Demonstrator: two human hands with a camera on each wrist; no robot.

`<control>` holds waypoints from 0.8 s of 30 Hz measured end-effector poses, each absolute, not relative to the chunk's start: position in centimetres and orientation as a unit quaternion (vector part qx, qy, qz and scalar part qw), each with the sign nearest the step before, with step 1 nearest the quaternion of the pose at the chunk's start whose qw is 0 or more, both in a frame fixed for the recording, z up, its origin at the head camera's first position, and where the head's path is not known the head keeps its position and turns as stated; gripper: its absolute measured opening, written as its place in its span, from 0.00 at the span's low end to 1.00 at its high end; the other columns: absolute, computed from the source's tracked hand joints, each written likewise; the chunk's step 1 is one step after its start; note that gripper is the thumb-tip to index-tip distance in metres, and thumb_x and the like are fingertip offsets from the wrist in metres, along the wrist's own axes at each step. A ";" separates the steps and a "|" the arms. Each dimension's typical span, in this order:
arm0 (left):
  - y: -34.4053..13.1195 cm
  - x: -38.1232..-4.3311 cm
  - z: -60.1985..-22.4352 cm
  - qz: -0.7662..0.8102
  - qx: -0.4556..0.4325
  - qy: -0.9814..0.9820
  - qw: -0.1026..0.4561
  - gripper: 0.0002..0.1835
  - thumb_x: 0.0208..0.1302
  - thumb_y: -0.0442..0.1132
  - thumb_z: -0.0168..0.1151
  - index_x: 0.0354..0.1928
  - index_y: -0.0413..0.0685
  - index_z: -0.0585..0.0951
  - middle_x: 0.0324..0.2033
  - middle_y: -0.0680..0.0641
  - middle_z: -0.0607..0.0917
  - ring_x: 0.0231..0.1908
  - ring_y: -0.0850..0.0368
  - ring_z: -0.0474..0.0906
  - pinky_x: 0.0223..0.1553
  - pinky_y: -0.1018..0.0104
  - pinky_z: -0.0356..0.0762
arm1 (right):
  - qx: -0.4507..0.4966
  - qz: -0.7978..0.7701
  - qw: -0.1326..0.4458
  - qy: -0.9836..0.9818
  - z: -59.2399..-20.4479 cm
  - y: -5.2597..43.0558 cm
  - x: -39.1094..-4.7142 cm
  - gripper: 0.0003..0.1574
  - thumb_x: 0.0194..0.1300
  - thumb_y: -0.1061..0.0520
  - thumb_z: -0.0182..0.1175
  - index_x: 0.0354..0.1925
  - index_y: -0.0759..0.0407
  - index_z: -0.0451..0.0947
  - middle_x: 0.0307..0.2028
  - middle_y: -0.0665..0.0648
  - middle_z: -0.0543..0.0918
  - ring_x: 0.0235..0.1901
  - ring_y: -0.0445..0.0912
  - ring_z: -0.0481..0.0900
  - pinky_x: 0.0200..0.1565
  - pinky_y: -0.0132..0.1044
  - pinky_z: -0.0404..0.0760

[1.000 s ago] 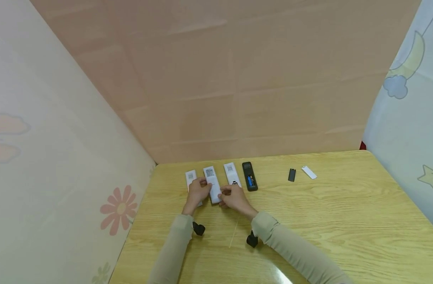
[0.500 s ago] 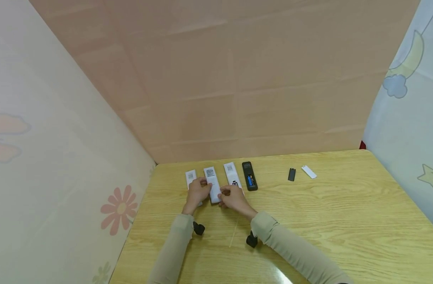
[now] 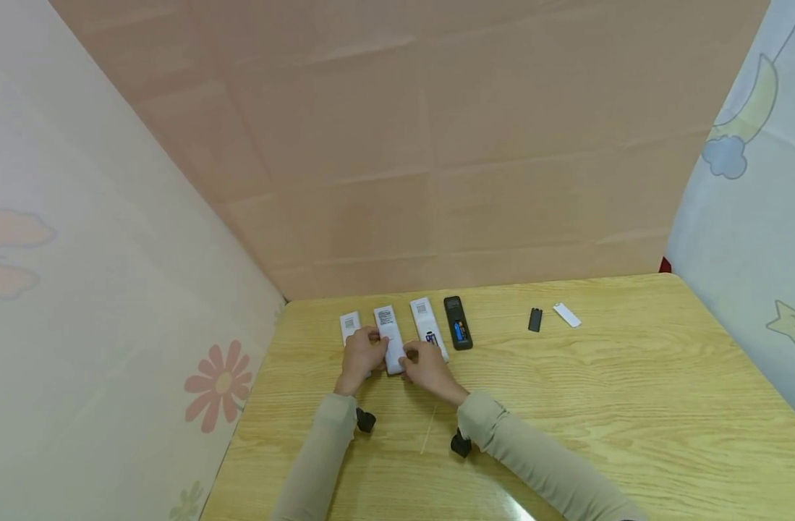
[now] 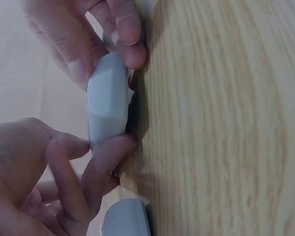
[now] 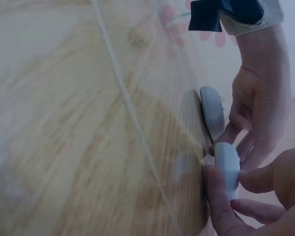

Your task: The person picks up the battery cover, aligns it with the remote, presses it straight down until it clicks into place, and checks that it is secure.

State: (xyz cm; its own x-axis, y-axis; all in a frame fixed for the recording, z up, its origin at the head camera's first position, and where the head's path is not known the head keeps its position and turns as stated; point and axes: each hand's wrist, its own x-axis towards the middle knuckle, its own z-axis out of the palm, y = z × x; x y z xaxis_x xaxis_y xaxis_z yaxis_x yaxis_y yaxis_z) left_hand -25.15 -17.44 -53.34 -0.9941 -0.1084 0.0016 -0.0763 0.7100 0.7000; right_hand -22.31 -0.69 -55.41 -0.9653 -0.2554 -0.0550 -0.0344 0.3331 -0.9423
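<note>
A white remote control [image 3: 395,354] lies back side up on the table, printed label at its far end. My left hand [image 3: 362,354] holds its left side, the thumb on top and fingers low at the edge. From the right, my right hand [image 3: 431,369] pinches the near end between thumb and fingers. In the left wrist view the end of this remote [image 4: 107,98] faces the camera, close over the wood. Partly hidden behind my left hand is another white remote [image 3: 350,322]. To the right lies a third white remote [image 3: 423,312], its battery compartment uncovered.
A black remote [image 3: 454,307] with blue batteries in its bare compartment lies beyond the third white one. Farther right are a black battery cover [image 3: 535,320] and a white battery cover [image 3: 567,315]. A tan sheet [image 3: 475,181] hangs behind the wooden table [image 3: 599,405].
My right hand has drawn slightly back toward me, so more of the third white remote's battery compartment shows. Left hand and held remote stay nearly in place.
</note>
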 end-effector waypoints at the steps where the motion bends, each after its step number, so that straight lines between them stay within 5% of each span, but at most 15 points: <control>1: -17.5 -25.2 -53.4 -0.376 0.049 -0.925 0.024 0.18 0.65 0.45 0.67 0.50 0.40 0.85 0.45 0.43 0.88 0.47 0.47 0.85 0.47 0.54 0.83 | -0.089 -0.569 0.096 0.812 -55.4 -0.7 -22.3 0.23 0.71 0.63 0.60 0.61 0.72 0.74 0.46 0.65 0.83 0.27 0.46 0.86 0.28 0.34 0.84; 13: -17.6 -25.1 -53.9 -0.391 0.045 -0.919 0.006 0.16 0.67 0.45 0.65 0.51 0.43 0.84 0.46 0.46 0.87 0.34 0.57 0.85 0.29 0.65 0.83 | -0.105 -0.574 0.090 0.807 -55.0 -0.5 -21.9 0.21 0.72 0.65 0.58 0.60 0.74 0.74 0.49 0.67 0.82 0.32 0.49 0.88 0.31 0.34 0.85; 24: -17.6 -25.0 -52.9 -0.354 0.007 -0.935 0.029 0.21 0.67 0.45 0.65 0.55 0.38 0.82 0.50 0.41 0.86 0.47 0.47 0.83 0.45 0.52 0.82 | -0.107 -0.554 0.057 0.824 -54.0 1.1 -22.0 0.20 0.71 0.60 0.61 0.56 0.70 0.78 0.43 0.60 0.83 0.35 0.50 0.86 0.33 0.35 0.85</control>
State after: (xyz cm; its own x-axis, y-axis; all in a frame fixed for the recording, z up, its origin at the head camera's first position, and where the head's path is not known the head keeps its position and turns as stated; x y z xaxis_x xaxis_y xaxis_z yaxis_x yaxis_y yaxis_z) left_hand -25.04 -17.65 -52.93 -0.9983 -0.0327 0.0490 0.0079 0.7499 0.6615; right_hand -22.00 1.06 -54.02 -0.9707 -0.2391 0.0242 -0.1127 0.3640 -0.9246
